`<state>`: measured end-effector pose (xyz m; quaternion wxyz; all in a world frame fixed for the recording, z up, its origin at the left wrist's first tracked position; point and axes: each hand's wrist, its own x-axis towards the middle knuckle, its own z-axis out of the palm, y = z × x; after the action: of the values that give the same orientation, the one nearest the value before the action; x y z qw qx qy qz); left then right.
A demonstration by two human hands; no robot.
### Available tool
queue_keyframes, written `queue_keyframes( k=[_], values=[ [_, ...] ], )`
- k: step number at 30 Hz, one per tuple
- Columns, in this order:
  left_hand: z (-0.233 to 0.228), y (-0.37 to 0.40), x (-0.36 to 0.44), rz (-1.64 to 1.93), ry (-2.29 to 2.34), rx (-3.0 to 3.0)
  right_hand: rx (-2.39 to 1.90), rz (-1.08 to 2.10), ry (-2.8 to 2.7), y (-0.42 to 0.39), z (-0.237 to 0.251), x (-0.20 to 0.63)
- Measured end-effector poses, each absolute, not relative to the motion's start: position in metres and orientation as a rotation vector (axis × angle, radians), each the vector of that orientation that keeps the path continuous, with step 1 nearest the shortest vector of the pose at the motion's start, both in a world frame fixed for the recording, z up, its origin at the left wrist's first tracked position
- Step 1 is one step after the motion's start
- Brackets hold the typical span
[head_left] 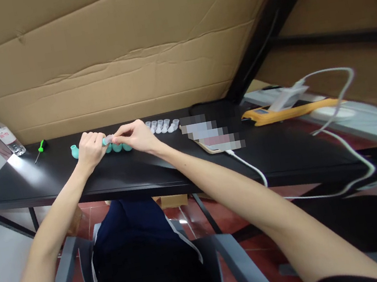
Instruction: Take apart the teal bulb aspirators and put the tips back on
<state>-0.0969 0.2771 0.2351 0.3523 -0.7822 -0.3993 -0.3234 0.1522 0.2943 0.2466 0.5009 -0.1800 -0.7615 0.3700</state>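
Note:
My left hand [90, 148] is closed round a teal piece [104, 141], most of it hidden by the fingers. With thumb and fingertips, my right hand [139, 137] pinches a small translucent piece [109, 138] at the teal one's end. The two pieces meet there, but how far one sits inside the other I cannot tell. Several rounded teal pieces [117, 148] stand on the black table just below the hands. Another teal piece [74, 152], bulb-shaped with a narrower neck, is left of my left hand. A row of several translucent pieces [161, 126] lies beyond my right hand.
On the black table [150, 174] are a green-handled screwdriver [42, 146], a water bottle [7, 136] and a phone [208, 137] with a white cable [251, 167]. A cardboard panel [114, 52] closes off the back. A yellow tool [278, 114] lies at the right.

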Motion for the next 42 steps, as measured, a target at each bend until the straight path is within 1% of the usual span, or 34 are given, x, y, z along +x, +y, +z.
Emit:
queue_keyframes(
  k=[4, 10, 14, 16, 20, 22, 24, 26, 29, 32, 35, 38, 42],
  values=[
    [0.233, 0.282, -0.092, -0.856, -1.049, -1.980, -0.430, 0.805, -1.870, 0.291, 0.246, 0.150],
    [0.229, 0.285, -0.087, -0.966, -1.112, -1.994, -0.494, 0.582, -1.846, 0.280, 0.243, 0.144],
    [0.229, 0.285, -0.087, -0.971, -1.176, -2.010, -0.564, 0.515, -1.838, 0.276, 0.241, 0.141],
    [0.229, 0.285, -0.088, -0.952, -1.194, -2.001, -0.570, 0.553, -1.829, 0.279, 0.241, 0.141],
    [0.229, 0.288, -0.088, -0.973, -1.179, -1.950, -0.468, 0.760, -1.867, 0.292, 0.246, 0.148],
    [0.229, 0.289, -0.089, -0.983, -1.156, -1.898, -0.424, 0.786, -1.814, 0.301, 0.250, 0.156],
    [0.229, 0.289, -0.090, -0.987, -1.131, -1.863, -0.453, 0.693, -1.743, 0.313, 0.253, 0.167],
    [0.229, 0.290, -0.093, -1.001, -1.113, -1.851, -0.558, 0.495, -1.738, 0.327, 0.253, 0.179],
    [0.229, 0.290, -0.096, -1.038, -1.107, -1.844, -0.807, 0.154, -1.856, 0.353, 0.246, 0.196],
    [0.229, 0.290, -0.096, -1.051, -1.114, -1.863, -1.039, -0.042, -2.069, 0.372, 0.233, 0.206],
    [0.230, 0.288, -0.096, -1.047, -1.109, -1.903, -1.140, -0.153, -2.158, 0.380, 0.220, 0.205],
    [0.231, 0.287, -0.097, -1.033, -1.116, -1.935, -1.126, -0.228, -2.197, 0.379, 0.212, 0.199],
    [0.232, 0.286, -0.100, -1.007, -1.128, -1.986, -1.116, -0.225, -2.266, 0.376, 0.216, 0.193]
  ],
)
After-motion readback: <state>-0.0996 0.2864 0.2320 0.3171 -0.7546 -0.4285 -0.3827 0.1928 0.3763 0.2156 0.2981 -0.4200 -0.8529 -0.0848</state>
